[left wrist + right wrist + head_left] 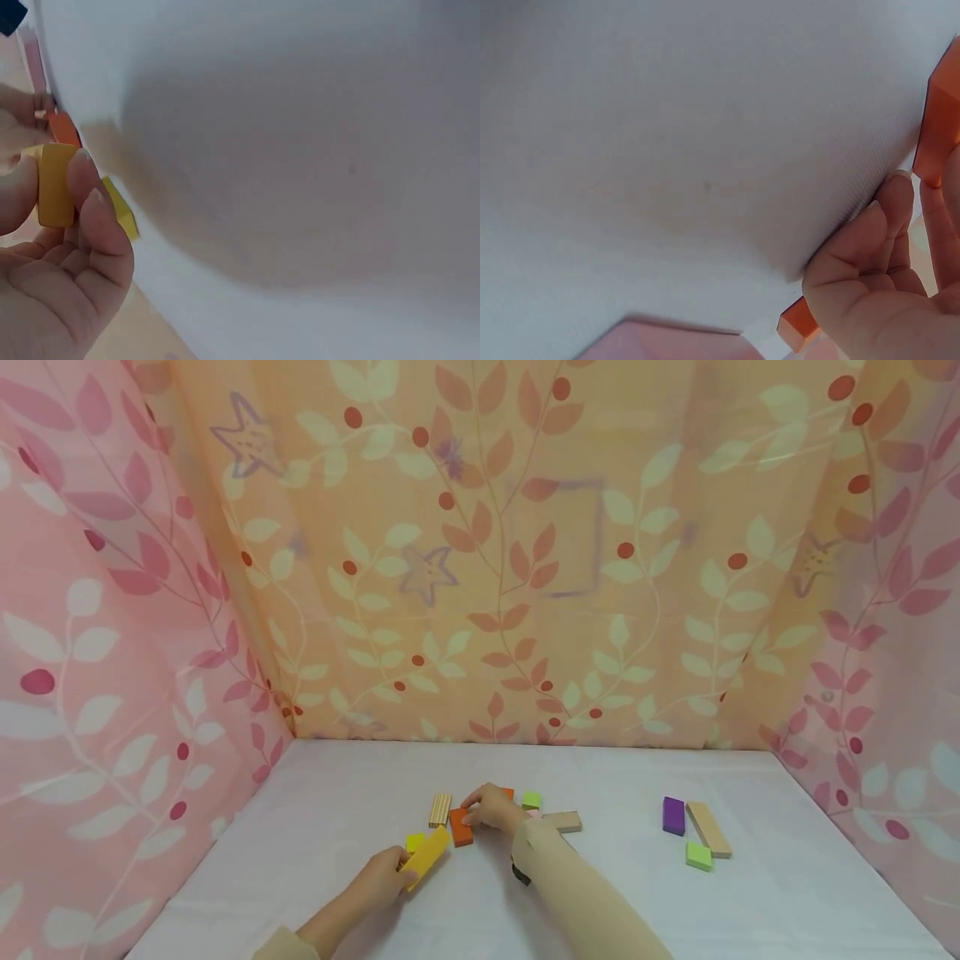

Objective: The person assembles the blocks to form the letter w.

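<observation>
My left hand (381,881) pinches a long yellow block (426,858) between thumb and fingers, tilted and held above the table. The left wrist view shows the same yellow block (56,185) end-on in the fingertips. A smaller, brighter yellow block (415,842) lies just behind it. To the right, my right hand (495,808) holds an orange-red block (461,827) at its right side, by the fingertips. In the right wrist view this orange block (939,124) is cut off by the frame edge. A second orange block (509,793) is partly hidden behind the right hand.
A striped block (440,810) lies left of the orange one. Beyond the right hand are a green block (532,800), a partly covered pink block (667,343) and a wooden block (564,822). Farther right lie purple (673,816), long wooden (708,829) and green (699,857) blocks.
</observation>
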Demonstrator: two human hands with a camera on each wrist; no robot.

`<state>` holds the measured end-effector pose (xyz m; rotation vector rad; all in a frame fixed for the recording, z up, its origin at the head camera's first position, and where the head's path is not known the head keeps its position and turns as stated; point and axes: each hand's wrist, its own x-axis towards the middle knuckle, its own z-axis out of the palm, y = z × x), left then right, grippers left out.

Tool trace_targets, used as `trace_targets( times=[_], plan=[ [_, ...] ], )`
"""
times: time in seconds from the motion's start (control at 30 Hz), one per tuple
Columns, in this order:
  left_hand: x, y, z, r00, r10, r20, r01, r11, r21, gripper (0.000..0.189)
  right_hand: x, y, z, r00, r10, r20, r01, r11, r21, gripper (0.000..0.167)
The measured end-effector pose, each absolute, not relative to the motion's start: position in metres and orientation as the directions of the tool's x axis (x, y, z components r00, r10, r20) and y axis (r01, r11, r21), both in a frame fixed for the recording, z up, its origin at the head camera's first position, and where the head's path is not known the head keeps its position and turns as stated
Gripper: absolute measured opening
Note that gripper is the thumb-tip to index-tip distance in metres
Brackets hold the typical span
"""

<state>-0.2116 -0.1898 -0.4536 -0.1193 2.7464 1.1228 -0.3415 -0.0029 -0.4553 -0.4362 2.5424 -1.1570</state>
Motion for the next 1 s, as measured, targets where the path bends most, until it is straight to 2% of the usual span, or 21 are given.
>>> trace_targets(
  times=[0.23, 0.3, 0.47, 0.67, 0.77, 1.0],
  plan=[
    [-0.207, -0.180, -0.452, -0.959, 0.028, -0.283, -0.163, 0.759, 0.631, 0.021, -0.341, -0.002, -0.454, -0.902, -0.390, -0.184, -0.110, 0.621, -0.776, 0.023],
    [-0.206, -0.179, -0.452, -0.957, 0.055, -0.286, -0.140, 0.774, 0.618, 0.031, -0.340, -0.001, -0.454, -0.901, -0.394, -0.183, -0.113, 0.621, -0.776, 0.023],
    [-0.202, -0.178, -0.452, -0.946, 0.184, -0.266, 0.010, 0.838, 0.545, 0.066, -0.339, -0.001, -0.455, -0.900, -0.403, -0.168, -0.131, 0.617, -0.776, 0.022],
    [-0.201, -0.172, -0.454, -0.937, 0.178, -0.299, 0.028, 0.895, 0.445, 0.062, -0.339, -0.002, -0.453, -0.899, -0.397, -0.184, -0.116, 0.622, -0.774, 0.022],
    [-0.202, -0.169, -0.458, -0.925, 0.195, -0.325, 0.025, 0.887, 0.461, 0.062, -0.343, -0.002, -0.456, -0.899, -0.396, -0.186, -0.114, 0.622, -0.774, 0.022],
    [-0.204, -0.164, -0.471, -0.875, 0.343, -0.340, 0.093, 0.811, 0.578, 0.075, -0.347, -0.001, -0.462, -0.895, -0.425, -0.137, -0.179, 0.623, -0.762, 0.021]
  ],
)
